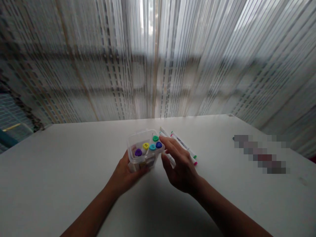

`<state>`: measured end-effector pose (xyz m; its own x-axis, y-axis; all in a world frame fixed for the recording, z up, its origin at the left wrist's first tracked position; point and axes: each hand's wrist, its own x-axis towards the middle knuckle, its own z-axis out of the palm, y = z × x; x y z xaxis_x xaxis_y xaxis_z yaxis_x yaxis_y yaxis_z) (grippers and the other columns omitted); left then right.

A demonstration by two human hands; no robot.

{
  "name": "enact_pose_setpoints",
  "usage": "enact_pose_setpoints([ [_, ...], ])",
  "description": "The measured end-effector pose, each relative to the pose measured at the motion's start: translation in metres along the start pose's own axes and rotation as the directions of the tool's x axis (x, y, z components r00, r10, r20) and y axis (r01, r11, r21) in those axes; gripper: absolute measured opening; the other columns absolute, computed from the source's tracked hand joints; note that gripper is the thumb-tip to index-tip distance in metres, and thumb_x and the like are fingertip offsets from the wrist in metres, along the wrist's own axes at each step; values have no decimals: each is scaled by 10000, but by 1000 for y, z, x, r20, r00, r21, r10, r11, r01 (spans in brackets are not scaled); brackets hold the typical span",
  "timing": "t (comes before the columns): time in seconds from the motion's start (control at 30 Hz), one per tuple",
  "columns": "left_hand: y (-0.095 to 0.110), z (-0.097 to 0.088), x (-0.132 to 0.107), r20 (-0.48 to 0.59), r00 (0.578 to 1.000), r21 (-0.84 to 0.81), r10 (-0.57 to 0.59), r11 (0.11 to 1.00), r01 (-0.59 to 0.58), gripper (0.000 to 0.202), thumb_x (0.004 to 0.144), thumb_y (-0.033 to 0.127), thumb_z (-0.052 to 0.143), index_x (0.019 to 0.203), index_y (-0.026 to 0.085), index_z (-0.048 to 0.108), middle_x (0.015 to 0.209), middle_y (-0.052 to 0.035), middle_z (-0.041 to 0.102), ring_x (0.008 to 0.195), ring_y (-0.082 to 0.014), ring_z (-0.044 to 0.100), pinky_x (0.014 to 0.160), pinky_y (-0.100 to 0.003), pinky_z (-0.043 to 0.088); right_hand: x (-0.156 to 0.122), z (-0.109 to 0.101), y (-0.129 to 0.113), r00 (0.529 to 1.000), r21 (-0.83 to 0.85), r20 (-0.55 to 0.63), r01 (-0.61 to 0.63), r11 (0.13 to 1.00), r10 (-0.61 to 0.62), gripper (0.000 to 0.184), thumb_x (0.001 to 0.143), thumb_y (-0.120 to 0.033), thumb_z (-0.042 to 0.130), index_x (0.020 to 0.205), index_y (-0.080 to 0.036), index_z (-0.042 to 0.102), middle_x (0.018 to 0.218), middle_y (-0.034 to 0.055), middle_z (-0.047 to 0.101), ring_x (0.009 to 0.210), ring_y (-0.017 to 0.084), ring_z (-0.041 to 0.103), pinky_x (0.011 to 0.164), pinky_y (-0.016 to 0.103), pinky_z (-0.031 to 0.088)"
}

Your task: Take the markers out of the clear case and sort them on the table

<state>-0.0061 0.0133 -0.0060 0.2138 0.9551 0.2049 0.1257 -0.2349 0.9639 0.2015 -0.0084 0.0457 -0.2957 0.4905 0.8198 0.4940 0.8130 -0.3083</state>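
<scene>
1. The clear box (137, 139) is being gripped from its near underside by the left hand (124, 175). The fingers are being kept closed around its base, and the open top is being tilted toward the camera.
2. Whether the box is being lifted clear of the table (74, 158) cannot be told.
3. The right hand (180, 164) is being held just right of the box, half open with loosely curled fingers. Nothing is being clasped as far as can be seen.
4. Five markers are being stored upright inside the box, long axes running down into it: purple cap (138, 152), yellow cap (145, 145), teal cap (152, 147), green cap (155, 138), blue cap (158, 144).
5. The blue cap is being met by the right fingertips (163, 141) at the box's right rim. It is lying directly left of them, and the right hand is the nearer one.
6. Two loose markers (184, 146) are being left flat just right of the box, partly behind the right hand and angled away to the right.
7. A sheer curtain (158, 65) is being seen far beyond the box.
</scene>
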Motion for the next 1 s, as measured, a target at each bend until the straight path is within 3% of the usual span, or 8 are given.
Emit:
enact_pose_setpoints([
  [0.17,1,2,-1,-11,999,-7,-47,999,47,554,649,434,842,1109,193,651,1184,-120,721,1154,-350,652,982,-490,536,-5,3,2,998,-36,58,-38,999,40,617,955,-177,455,1535,-189,245,1241,169,621,990,238,643,785,407,588],
  [0.23,-1,2,-1,2,997,1,-71,997,71,498,653,452,833,1039,181,674,1144,-125,734,1147,-365,652,966,-504,539,-7,5,3,993,-34,98,-63,997,67,605,953,-182,451,1524,-156,253,1196,176,640,939,229,649,789,399,575],
  [0.37,-5,2,0,-5,997,-11,-83,997,83,558,652,450,838,1106,179,659,1176,-137,725,1128,-362,659,967,-523,527,-9,7,5,968,-18,214,-130,991,131,442,953,-192,435,1388,-114,425,1076,166,671,865,218,642,759,368,547],
  [0.5,-5,3,0,-2,994,-55,-105,993,105,603,647,445,844,1154,191,639,1182,-132,725,1082,-342,681,946,-512,542,-9,6,6,938,-18,292,-188,982,185,344,943,-202,440,1269,-110,501,938,127,677,777,207,626,710,347,518],
  [1.0,-2,5,2,-16,994,-43,-111,993,110,567,641,433,842,1120,190,659,1143,-119,736,1050,-334,692,920,-487,553,-8,5,9,910,-30,340,-241,970,237,333,924,-206,476,1253,-157,483,887,77,675,728,185,625,660,304,463],
])
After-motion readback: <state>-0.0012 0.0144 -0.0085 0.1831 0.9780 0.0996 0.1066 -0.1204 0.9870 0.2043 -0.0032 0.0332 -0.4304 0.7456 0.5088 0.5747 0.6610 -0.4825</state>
